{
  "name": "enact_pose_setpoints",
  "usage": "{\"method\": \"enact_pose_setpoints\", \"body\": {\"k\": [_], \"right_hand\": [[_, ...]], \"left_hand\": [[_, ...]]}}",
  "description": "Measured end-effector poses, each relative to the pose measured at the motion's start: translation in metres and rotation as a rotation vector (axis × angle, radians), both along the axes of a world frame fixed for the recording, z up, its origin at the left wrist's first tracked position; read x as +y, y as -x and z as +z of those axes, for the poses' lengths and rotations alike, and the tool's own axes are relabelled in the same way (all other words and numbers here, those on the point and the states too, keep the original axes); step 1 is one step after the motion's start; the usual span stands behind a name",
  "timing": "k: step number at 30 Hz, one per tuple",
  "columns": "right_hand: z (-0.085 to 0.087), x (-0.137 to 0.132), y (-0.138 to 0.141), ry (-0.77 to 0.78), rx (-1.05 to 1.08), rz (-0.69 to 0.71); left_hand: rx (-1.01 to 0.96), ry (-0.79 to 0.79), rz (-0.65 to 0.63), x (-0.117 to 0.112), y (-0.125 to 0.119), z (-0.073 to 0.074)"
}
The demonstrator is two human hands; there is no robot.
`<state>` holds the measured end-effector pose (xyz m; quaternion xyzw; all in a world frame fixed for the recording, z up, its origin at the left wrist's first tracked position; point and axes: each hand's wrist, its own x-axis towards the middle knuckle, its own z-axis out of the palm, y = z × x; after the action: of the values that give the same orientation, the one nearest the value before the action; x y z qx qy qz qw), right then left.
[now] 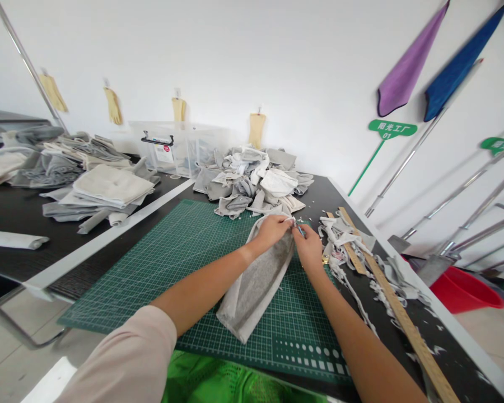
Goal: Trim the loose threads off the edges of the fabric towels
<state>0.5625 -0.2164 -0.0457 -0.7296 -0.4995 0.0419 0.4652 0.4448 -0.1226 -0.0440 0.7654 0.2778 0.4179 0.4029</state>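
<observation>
**Fabric piece in hand; loose heap remaining, folded stack and scraps alongside**

The left hand [272, 232] pinched the top edge of a grey-and-white fabric piece [252, 288], which lay across a green cutting mat [180, 268]. The right hand [307, 247] was closed narrowly on a small blue-tipped tool [299, 230] at that same edge; the tool's exact kind was too small to tell.

Status as judged from the bench: a loose heap of grey and white fabric [252, 182] beyond the mat appeared still unworked. A folded fabric stack [109, 187] on the neighbouring table appeared already dealt with. Fabric scraps [353, 238] lay around a wooden ruler [407, 327] on the black table [331, 193], which suggested earlier cutting. Most of the heap appeared left.
</observation>
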Motion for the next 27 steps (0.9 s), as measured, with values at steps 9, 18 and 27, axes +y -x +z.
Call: {"method": "enact_pose_setpoints", "body": {"k": [9, 18, 27], "right_hand": [[0.002, -0.005, 0.001, 0.033, -0.119, -0.13], [0.003, 0.0, -0.001, -0.019, 0.173, 0.074], [0.008, -0.003, 0.014, 0.011, 0.906, 0.511]], "left_hand": [[0.113, -0.045, 0.109, -0.021, 0.009, 0.023], [0.111, -0.075, 0.142, -0.026, 0.011, 0.047], [-0.012, -0.121, 0.185, -0.016, 0.02, 0.063]]}}
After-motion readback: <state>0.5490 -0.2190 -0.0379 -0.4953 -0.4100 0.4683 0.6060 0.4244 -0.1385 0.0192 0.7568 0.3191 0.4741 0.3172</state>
